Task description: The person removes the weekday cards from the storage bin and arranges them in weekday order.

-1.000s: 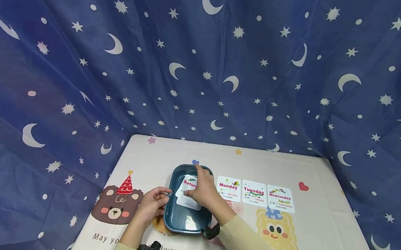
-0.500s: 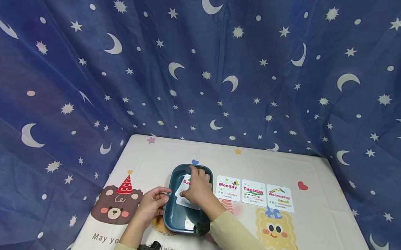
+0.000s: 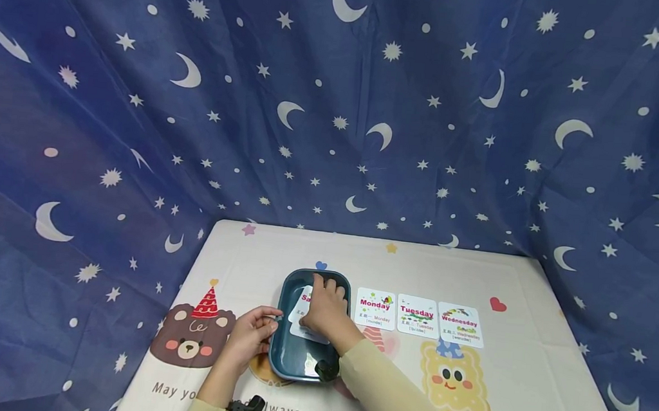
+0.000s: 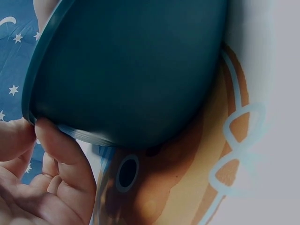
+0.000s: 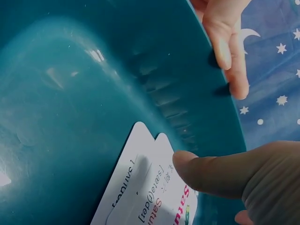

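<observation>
In the head view a dark teal plastic tray stands left of the day cards. My left hand grips its left rim; in the left wrist view, thumb and finger pinch the rim. My right hand reaches into the tray with bent fingers over a white Saturday card. Its thumb overlaps that card's printed face in the right wrist view. Another white card lies partly beneath the Saturday card. The other right fingertips are hidden, so I cannot tell whether they hold a card.
Monday, Tuesday and Wednesday cards lie in a row right of the tray. A printed cloth covers the table. A blue star-and-moon curtain hangs behind and at the sides.
My right hand has shifted slightly left over the cards inside the tray, covering more of the Saturday card. My left hand stays on the rim.
</observation>
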Tool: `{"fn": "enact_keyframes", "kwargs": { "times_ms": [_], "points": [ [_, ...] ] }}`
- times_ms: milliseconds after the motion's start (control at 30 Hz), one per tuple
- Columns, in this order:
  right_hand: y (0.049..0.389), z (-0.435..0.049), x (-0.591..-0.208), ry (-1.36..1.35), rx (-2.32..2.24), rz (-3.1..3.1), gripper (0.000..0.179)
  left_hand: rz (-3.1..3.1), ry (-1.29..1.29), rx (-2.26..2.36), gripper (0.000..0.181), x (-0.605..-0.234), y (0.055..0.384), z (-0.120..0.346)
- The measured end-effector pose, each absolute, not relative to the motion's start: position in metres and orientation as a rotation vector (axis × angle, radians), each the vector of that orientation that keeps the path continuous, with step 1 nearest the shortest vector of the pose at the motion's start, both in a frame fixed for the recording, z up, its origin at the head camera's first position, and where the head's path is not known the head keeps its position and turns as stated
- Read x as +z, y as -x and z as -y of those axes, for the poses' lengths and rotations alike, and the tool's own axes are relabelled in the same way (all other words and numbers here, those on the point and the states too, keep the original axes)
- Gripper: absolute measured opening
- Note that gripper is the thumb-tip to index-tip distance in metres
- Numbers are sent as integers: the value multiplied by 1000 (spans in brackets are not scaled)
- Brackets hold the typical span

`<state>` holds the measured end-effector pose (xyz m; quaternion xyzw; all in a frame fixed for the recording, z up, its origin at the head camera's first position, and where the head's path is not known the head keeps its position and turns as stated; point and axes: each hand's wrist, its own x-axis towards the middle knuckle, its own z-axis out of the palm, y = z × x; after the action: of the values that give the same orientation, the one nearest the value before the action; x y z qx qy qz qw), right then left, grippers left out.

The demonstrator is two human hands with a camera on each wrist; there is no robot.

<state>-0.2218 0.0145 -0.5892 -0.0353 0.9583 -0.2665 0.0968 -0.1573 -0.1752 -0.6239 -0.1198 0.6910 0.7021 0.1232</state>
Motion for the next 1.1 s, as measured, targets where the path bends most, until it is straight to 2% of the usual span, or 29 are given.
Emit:
{"fn": "enact_keyframes", "kwargs": {
  "times_ms": [767, 1100],
  "points": [
    [227, -16, -607, 189, -653, -2894, 99, -2022, 331, 2042, 28, -623, 155, 176],
    [228, -16, -613, 212, -659, -2918, 106, -2026, 360, 2027, 26, -623, 157, 176]
  ]
}}
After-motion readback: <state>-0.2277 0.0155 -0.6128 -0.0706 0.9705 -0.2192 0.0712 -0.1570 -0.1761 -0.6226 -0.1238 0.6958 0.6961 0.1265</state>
